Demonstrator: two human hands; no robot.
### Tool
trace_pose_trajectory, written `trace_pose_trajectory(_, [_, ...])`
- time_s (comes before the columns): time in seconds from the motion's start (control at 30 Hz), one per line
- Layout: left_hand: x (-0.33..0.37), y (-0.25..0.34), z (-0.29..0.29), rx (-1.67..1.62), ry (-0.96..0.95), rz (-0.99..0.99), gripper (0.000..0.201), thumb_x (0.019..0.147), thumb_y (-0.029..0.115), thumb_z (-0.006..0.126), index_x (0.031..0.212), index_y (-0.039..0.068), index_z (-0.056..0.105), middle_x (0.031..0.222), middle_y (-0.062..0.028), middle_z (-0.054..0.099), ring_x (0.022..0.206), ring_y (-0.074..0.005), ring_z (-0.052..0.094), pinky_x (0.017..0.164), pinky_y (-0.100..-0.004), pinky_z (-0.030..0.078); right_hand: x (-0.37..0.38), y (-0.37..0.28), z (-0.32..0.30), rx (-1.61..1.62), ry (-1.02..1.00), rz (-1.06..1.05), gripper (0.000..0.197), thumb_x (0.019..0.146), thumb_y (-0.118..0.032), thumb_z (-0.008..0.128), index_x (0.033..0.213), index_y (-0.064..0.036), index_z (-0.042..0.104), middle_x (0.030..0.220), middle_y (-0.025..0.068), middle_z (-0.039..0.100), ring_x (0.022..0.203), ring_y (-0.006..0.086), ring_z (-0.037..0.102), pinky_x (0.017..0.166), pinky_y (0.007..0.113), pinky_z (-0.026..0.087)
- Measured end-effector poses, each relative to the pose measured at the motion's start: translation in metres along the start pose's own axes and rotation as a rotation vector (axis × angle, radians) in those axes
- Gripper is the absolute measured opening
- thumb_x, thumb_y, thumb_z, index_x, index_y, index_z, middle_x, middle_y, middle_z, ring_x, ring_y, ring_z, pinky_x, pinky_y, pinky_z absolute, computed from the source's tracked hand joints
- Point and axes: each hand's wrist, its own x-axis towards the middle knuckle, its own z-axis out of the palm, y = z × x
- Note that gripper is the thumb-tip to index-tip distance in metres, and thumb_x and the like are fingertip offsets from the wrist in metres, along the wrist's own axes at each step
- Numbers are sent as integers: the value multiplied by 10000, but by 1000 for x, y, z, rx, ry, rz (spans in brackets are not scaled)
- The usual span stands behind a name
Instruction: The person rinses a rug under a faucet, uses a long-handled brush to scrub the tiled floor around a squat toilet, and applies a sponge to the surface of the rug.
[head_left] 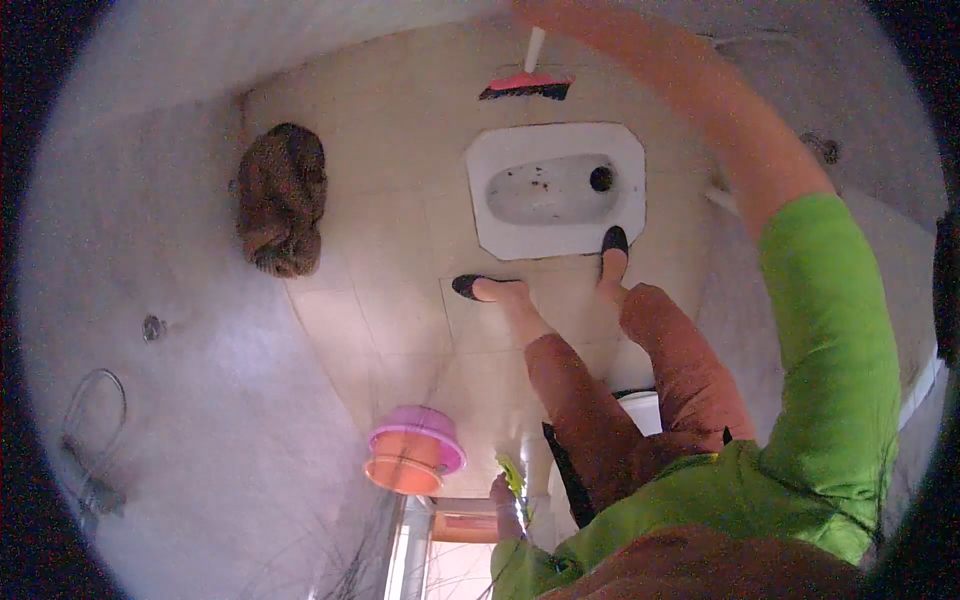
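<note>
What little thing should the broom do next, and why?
Perhaps slide the broom toward the squat toilet: dark bits lie in its bowl, the bristles show just beyond its far rim, and the right arm reaches up near the handle.

Beyond the squat toilet (555, 241) I have the broom (528, 86); left of the toilet, a bundle (284, 200); at its near side, my shoes (468, 287); nearer me, left of it, two basins (408, 450).

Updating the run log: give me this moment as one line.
left hand: at yellow-green item, grip unclear; right hand: out of view; broom: beyond squat toilet; pink basin, orange basin: overlapping in view
</note>
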Motion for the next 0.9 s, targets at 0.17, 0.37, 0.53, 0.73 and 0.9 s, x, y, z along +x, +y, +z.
trace_pose_trajectory(0.17, [-15, -33, 18, 19, 2, 240, 353, 789, 221, 348, 1082, 60, 464, 933, -125, 553, 780, -190, 531, 658, -312, 400, 15, 8, -25, -51, -72, 39, 219, 738, -239, 458, 893, -127, 566, 982, 49, 500, 942, 286, 432, 830, 557, 216])
trace_pose_trajectory(0.37, [10, -81, 21, 480, -87, 268, 195, 799, 191, 430, 889, 81, 563, 736, -26, 540, 625, -133, 506, 524, -267, 427, 18, 8, -31, -114, -139, -7, 251, 738, -257, 459, 936, -132, 550, 1021, 45, 482, 984, 291, 407, 857, 587, 161])
trace_pose_trajectory(0.53, [-30, 52, 20, -88, 29, -86, 269, 784, 221, 398, 891, 34, 559, 829, -152, 554, 834, -294, 509, 737, -340, 395, 26, 28, -77, -158, -111, -83, 281, 738, -273, 460, 971, -136, 537, 1054, 42, 466, 1019, 295, 385, 879, 612, 114])
trace_pose_trajectory(0.73, [-27, 31, 39, -14, 32, -58, 285, 781, 189, 402, 969, -5, 493, 901, -180, 518, 821, -317, 486, 758, -362, 379, 14, 7, -122, 105, 401, -147, 303, 774, -281, 453, 1020, -111, 507, 1089, 67, 441, 1043, 265, 371, 921, 550, 126])
trace_pose_trajectory(0.9, [-44, 105, 5, -410, 98, -121, 441, 786, 371, 354, 968, 7, 526, 976, -184, 520, 949, -291, 470, 820, -344, 342, -27, -23, -124, 147, 688, -65, 362, 645, -208, 534, 999, -137, 508, 1042, 36, 481, 1005, 210, 431, 853, 473, 280])
